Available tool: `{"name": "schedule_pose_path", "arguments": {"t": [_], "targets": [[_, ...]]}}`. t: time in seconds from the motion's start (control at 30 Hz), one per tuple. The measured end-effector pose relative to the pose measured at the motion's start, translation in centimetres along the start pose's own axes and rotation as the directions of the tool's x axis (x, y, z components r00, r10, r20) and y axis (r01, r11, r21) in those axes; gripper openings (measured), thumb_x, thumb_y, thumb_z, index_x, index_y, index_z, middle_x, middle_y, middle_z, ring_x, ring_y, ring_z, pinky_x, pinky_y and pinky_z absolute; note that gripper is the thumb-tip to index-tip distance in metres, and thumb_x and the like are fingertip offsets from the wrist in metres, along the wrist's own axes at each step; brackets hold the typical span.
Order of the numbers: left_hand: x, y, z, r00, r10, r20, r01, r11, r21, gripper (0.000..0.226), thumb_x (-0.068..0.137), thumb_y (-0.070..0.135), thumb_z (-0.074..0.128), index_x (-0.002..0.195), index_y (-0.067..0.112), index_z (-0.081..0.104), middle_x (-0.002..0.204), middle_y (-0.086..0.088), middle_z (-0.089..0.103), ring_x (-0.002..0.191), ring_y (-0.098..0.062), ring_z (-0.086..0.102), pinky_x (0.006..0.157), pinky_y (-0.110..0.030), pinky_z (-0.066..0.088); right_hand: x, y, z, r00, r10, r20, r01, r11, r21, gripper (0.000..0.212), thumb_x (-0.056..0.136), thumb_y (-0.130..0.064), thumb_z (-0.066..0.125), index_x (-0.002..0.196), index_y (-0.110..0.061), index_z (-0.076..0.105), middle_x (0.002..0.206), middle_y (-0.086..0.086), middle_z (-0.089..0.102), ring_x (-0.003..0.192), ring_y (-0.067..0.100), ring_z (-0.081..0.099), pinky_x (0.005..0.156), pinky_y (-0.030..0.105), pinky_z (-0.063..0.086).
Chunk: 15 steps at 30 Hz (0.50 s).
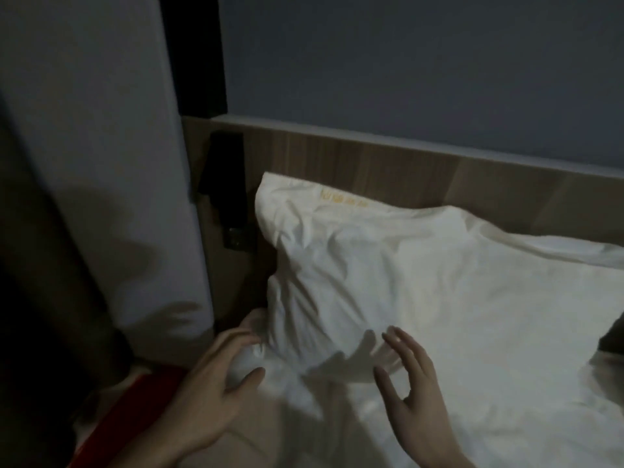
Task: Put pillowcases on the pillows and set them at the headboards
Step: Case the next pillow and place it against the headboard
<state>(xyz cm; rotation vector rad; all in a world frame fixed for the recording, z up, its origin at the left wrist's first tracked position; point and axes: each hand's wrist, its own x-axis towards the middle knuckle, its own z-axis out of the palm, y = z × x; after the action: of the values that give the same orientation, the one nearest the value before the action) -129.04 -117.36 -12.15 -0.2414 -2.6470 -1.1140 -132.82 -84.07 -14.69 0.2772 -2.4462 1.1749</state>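
The cased pillow (388, 282) leans against the wooden headboard (388, 163), its lower end on the bed (287, 440). The left hand (209, 386) lies spread at the pillow's near left corner, fingers relaxed against the fabric. The right hand (410, 390) is open with straight fingers just over the pillow's front, grasping nothing.

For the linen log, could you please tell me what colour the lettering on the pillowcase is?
Yellow-gold, on the white pillowcase near its top edge; the head view shows it, too blurred to read.

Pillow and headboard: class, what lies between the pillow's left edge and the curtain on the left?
In the head view, a black wall fixture mounted on the wooden headboard panel lies between the pillow and the curtain.
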Motion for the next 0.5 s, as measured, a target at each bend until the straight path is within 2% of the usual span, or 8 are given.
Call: {"name": "schedule_pose_path", "arguments": {"t": [0.07, 0.13, 0.2, 0.23, 0.3, 0.37, 0.43, 0.5], "targets": [[-3.4, -0.3, -1.1, 0.999, -0.044, 0.008, 0.044, 0.998, 0.033, 0.033, 0.085, 0.048, 0.074, 0.116, 0.040, 0.065, 0.127, 0.030, 0.058, 0.120, 0.018, 0.050, 0.099, 0.000, 0.032, -3.2, -1.0, 2.4, 0.996, 0.039, 0.083, -0.043, 0.998, 0.042, 0.052, 0.088, -0.018, 0.080, 0.135, -0.032, 0.064, 0.147, -0.016, 0.054, 0.141, -0.004, 0.045, 0.117, 0.019, 0.035], [-6.3, -1.4, -1.9, 0.996, -0.087, 0.034, 0.084, 0.993, 0.088, 0.031, 0.082, 0.039, 0.083, 0.110, 0.035, 0.071, 0.117, 0.026, 0.064, 0.112, 0.027, 0.044, 0.095, 0.006, 0.027, -6.3, -1.7, 4.9, 0.973, 0.091, 0.211, -0.102, 0.994, 0.045, 0.048, 0.088, -0.032, 0.078, 0.133, -0.039, 0.062, 0.145, -0.015, 0.055, 0.136, -0.017, 0.041, 0.112, 0.007, 0.031], [-8.7, -3.4, -2.7, 0.972, -0.195, 0.131, 0.198, 0.980, -0.010, 0.035, 0.081, 0.051, 0.074, 0.113, 0.039, 0.067, 0.121, 0.031, 0.059, 0.117, 0.025, 0.045, 0.094, 0.005, 0.030, -8.8, -2.2, 7.3, 0.944, 0.132, 0.304, -0.139, 0.990, 0.001, 0.050, 0.085, -0.050, 0.069, 0.133, -0.040, 0.058, 0.142, -0.007, 0.058, 0.134, -0.021, 0.039, 0.111, 0.003, 0.028], [-9.7, -4.8, -2.9, 0.960, -0.226, 0.167, 0.234, 0.972, -0.029, 0.035, 0.081, 0.056, 0.068, 0.114, 0.044, 0.063, 0.125, 0.036, 0.053, 0.119, 0.021, 0.047, 0.094, 0.004, 0.032, -9.9, -2.4, 8.4, 0.932, 0.141, 0.335, -0.139, 0.990, -0.028, 0.053, 0.084, -0.055, 0.063, 0.134, -0.040, 0.057, 0.143, -0.005, 0.058, 0.134, -0.019, 0.040, 0.113, 0.007, 0.030], [-11.6, -7.9, -3.0, 0.916, -0.283, 0.285, 0.306, 0.951, -0.038, 0.032, 0.085, 0.047, 0.071, 0.114, 0.048, 0.059, 0.127, 0.040, 0.049, 0.119, 0.016, 0.051, 0.095, 0.003, 0.034, -11.8, -3.1, 10.4, 0.893, 0.188, 0.409, -0.146, 0.980, -0.132, 0.058, 0.083, -0.066, 0.052, 0.136, -0.046, 0.052, 0.149, -0.009, 0.054, 0.136, -0.008, 0.045, 0.116, 0.021, 0.037], [-13.0, -10.9, -2.7, 0.904, -0.280, 0.323, 0.298, 0.955, -0.007, 0.036, 0.084, 0.043, 0.071, 0.120, 0.042, 0.062, 0.127, 0.039, 0.051, 0.119, 0.010, 0.055, 0.100, 0.005, 0.029, -13.8, -3.4, 12.6, 0.864, 0.262, 0.430, -0.111, 0.932, -0.346, 0.066, 0.082, -0.075, 0.039, 0.141, -0.050, 0.049, 0.155, -0.017, 0.047, 0.141, 0.006, 0.047, 0.116, 0.031, 0.037], [-13.4, -13.8, -2.0, 0.854, -0.315, 0.415, 0.335, 0.942, 0.025, 0.056, 0.082, 0.051, 0.065, 0.134, 0.030, 0.061, 0.136, 0.024, 0.047, 0.128, 0.004, 0.051, 0.105, 0.003, 0.023, -15.2, -3.2, 15.1, 0.876, 0.310, 0.370, -0.130, 0.890, -0.437, 0.068, 0.085, -0.073, 0.038, 0.146, -0.046, 0.049, 0.158, -0.014, 0.045, 0.147, 0.014, 0.042, 0.119, 0.042, 0.029], [-13.2, -16.0, -1.1, 0.784, -0.302, 0.543, 0.368, 0.930, -0.014, 0.074, 0.075, 0.061, 0.057, 0.141, 0.028, 0.056, 0.147, 0.014, 0.047, 0.135, -0.003, 0.048, 0.108, -0.005, 0.030, -15.6, -2.6, 17.0, 0.880, 0.350, 0.320, -0.177, 0.868, -0.464, 0.066, 0.088, -0.067, 0.042, 0.147, -0.040, 0.050, 0.158, -0.009, 0.046, 0.149, 0.017, 0.037, 0.119, 0.047, 0.026]]}}
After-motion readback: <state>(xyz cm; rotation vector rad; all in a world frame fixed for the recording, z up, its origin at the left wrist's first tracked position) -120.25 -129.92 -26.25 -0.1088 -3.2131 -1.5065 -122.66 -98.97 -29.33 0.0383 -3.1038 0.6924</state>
